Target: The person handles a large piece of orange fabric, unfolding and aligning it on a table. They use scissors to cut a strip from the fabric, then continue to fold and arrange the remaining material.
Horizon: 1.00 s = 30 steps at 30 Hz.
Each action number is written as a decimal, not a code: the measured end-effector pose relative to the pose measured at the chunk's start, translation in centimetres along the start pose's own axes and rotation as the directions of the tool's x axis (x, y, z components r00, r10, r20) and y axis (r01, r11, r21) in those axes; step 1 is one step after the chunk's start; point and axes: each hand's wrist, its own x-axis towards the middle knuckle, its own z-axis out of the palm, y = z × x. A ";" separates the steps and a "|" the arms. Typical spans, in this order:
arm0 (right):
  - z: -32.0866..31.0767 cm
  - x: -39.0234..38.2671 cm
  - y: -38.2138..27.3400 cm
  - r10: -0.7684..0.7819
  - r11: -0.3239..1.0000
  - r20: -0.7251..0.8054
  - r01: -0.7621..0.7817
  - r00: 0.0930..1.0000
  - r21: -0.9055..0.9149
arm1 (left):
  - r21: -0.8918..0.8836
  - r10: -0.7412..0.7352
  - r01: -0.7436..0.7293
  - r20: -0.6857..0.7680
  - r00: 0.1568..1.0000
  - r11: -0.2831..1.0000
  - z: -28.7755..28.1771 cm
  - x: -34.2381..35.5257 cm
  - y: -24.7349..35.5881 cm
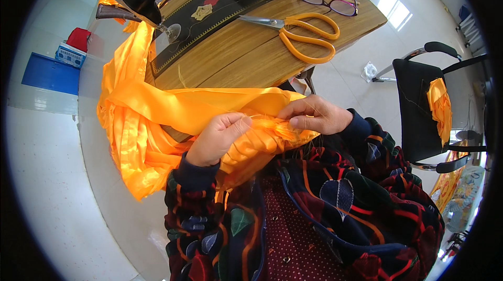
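Shiny orange satin cloth (178, 103) drapes over the near edge of the wooden table (199, 76) and across my lap, with pleated folds hanging at the left. My left hand (220, 137) pinches the gathered cloth near a frayed, thready edge (280, 129). Just right of it, my right hand (314, 116) has thumb and forefinger closed on that frayed edge, with loose fine strands around the fingertips. Orange-handled scissors (304, 38) lie on the table above my hands, blades pointing left.
A black sewing machine (139, 1) stands at the back left. Purple glasses (327, 2) lie on the table. A black armchair (411, 113) at the right holds orange fabric (439, 108). A blue box (71, 56) and blue panel (50, 74) are at the left.
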 end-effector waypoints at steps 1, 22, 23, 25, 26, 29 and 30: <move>0.0 0.0 0.0 0.000 1.000 -0.019 0.000 1.000 -0.022 | -0.020 -0.002 0.002 -0.001 1.000 1.000 -0.1 0.0 -0.2; 2.9 -1.7 -1.2 -0.502 0.744 -0.304 0.225 0.810 -0.630 | 0.418 0.125 -0.053 -0.147 0.981 0.907 1.4 -1.2 1.8; 3.2 -2.1 -1.1 -0.518 0.739 -0.313 0.232 0.796 -0.633 | 0.438 0.142 -0.066 -0.143 0.979 0.897 1.3 -1.2 1.7; 3.8 -2.7 -0.8 -0.534 0.702 -0.294 0.222 0.793 -0.677 | 0.419 0.141 -0.061 -0.163 0.977 0.906 1.3 -1.2 1.6; 4.2 -2.7 -0.5 -0.497 0.696 -0.307 0.161 0.811 -0.700 | 0.414 0.142 -0.060 -0.171 0.975 0.908 1.3 -1.2 1.6; 5.6 -2.3 0.7 -0.406 0.692 -0.385 0.004 0.829 -0.722 | 0.391 0.133 -0.063 -0.156 0.979 0.918 1.6 -1.2 1.9; 5.7 -2.1 1.2 -0.432 0.666 -0.388 -0.002 0.814 -0.746 | 0.380 0.124 -0.061 -0.144 0.982 0.923 1.7 -1.3 2.0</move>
